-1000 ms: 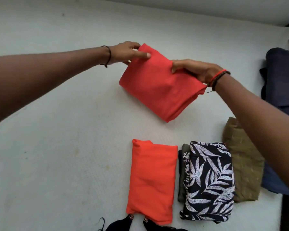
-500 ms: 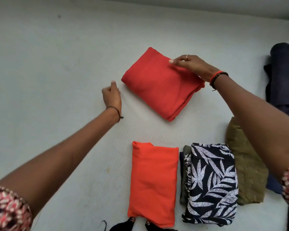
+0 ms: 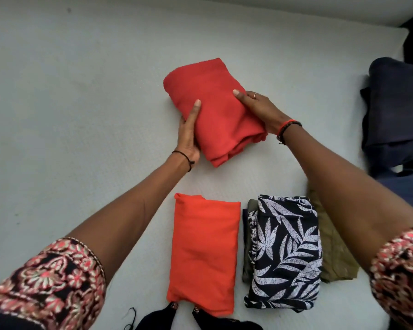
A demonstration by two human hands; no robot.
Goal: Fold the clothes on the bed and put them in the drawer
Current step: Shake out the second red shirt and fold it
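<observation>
Gripping the folded red garment [image 3: 212,96] from both sides, in the middle of the bed [image 3: 81,91], lying at a slant. Clamping its near-left edge with the left hand [image 3: 188,139], thumb on top; clamping its right edge with the right hand [image 3: 260,110], thumb laid across the cloth. Apparently finishing the fold, or starting to lift the bundle. Next, probably carrying it level toward the folded orange garment [image 3: 203,253] and leaf-print garment [image 3: 284,253] nearer the body, keeping both grips firm against layers slipping. Not seeing any drawer. Looking thick and soft, with stacked layers showing loosely at the near corner.
</observation>
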